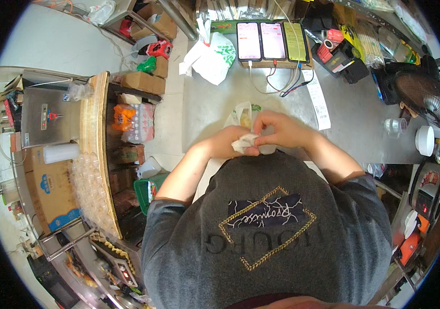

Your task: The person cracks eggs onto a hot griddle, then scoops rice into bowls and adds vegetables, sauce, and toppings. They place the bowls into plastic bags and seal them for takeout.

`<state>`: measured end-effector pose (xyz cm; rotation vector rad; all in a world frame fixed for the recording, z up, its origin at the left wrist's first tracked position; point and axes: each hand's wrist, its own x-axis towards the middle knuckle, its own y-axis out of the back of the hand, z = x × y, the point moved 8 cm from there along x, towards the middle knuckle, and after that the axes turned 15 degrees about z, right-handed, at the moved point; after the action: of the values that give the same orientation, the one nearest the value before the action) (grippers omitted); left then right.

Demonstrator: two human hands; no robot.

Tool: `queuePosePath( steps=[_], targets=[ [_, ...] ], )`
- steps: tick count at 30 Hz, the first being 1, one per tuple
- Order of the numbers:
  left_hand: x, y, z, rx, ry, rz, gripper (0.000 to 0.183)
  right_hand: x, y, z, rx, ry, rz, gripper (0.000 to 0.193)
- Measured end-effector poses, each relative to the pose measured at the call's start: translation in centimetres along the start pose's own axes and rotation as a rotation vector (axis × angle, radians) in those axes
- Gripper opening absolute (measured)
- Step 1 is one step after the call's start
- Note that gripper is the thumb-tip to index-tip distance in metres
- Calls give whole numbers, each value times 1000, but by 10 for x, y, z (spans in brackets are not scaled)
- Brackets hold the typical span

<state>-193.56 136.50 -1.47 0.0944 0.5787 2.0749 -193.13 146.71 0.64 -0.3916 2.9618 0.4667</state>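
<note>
Close in front of my body, at the near edge of the metal table, both hands are on a thin white plastic bag [239, 113] with green print. My left hand [225, 141] is closed round a bunched white part of it. From the other side my right hand [280, 130] pinches the same bunch between thumb and bent fingers. Something yellowish shows through the bag just beyond my fingers. The rest of its contents is hidden by my hands.
A tied white bag [219, 61] stands at the far left of the metal table [276, 110]. Beside it three lit phones [272, 41] lean in a row with charging cables. A long paper receipt [317, 100] lies to the right, near a black fan [420, 92] and a clear cup [395, 126].
</note>
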Motion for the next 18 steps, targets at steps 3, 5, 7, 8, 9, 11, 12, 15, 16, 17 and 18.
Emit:
queuePosePath(
  steps=[3,5,7,8,9,11,12,15,16,17,18],
  targets=[
    [0,-3,-12,-466,180,76,18,-13,9,-6,-155,391,133,19],
    [2,2,-23,-857,333,320,19,-27,4,-13,-228,641,195,17],
    [4,4,-14,-367,182,353,17,-24,2,-4,-13,542,244,15],
    [5,8,-7,-184,95,412,17,-15,2,12,238,327,279,15],
    [6,11,3,-5,-15,455,17,-6,-4,31,402,88,258,16],
    [4,17,12,424,-144,562,16,6,-19,60,715,-231,233,20],
    [-1,21,24,475,-312,684,16,10,-24,77,839,-411,271,23],
    [-22,27,17,566,-402,964,15,19,-35,93,722,-422,85,27],
    [-29,26,5,598,-318,1021,15,19,-24,110,485,-466,180,26],
    [-37,24,-3,556,-332,1039,16,20,-11,120,299,-456,222,25],
    [-45,24,-15,531,-303,1031,17,20,-1,122,165,-383,221,24]
  ],
)
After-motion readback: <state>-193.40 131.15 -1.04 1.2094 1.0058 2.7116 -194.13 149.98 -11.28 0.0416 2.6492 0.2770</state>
